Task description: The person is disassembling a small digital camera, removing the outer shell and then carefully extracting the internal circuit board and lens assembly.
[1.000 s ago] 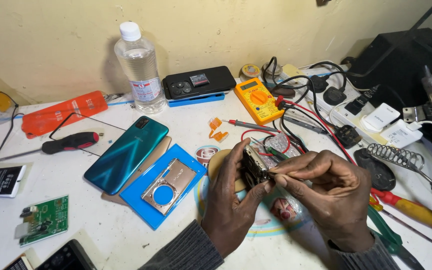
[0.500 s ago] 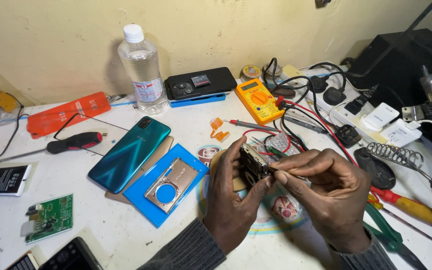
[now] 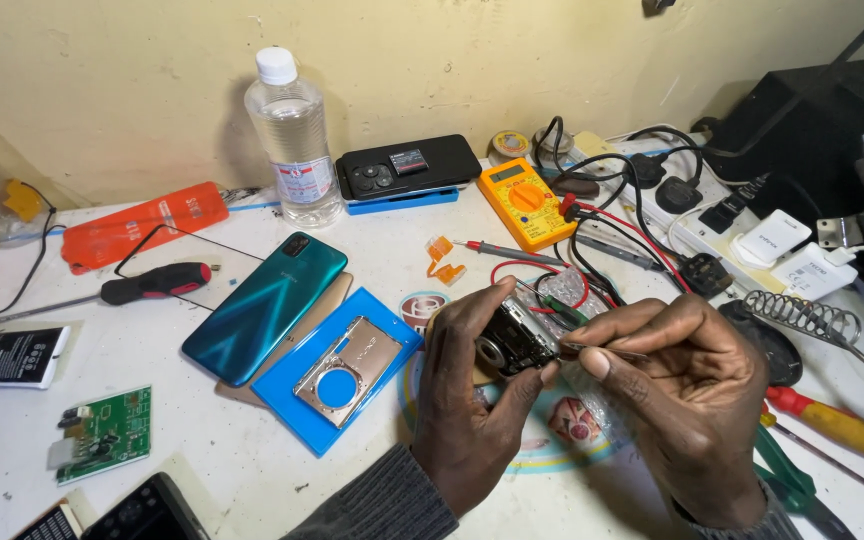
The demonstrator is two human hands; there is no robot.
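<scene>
My left hand [image 3: 464,400] grips a small dark electronic module [image 3: 514,340] with a round lens-like part, held above the white bench. My right hand [image 3: 692,400] pinches a thin metal tool [image 3: 602,351] whose tip touches the module's right side. Red and green wires run up from the module. Just left of my hands a blue tray [image 3: 282,400] carries a metal phone frame [image 3: 344,369], and a teal phone [image 3: 264,306] lies face down beside it.
A yellow multimeter [image 3: 526,200] with red and black leads, a clear bottle [image 3: 294,140], a black phone [image 3: 407,166], a power strip [image 3: 732,235], a soldering stand coil [image 3: 802,316], red-handled screwdrivers [image 3: 832,422], a black-and-red screwdriver [image 3: 152,283], a green circuit board [image 3: 105,434].
Both hands stay on the module with only small shifts; the view has drifted slightly, and the tool tip sits closer against the module's side.
</scene>
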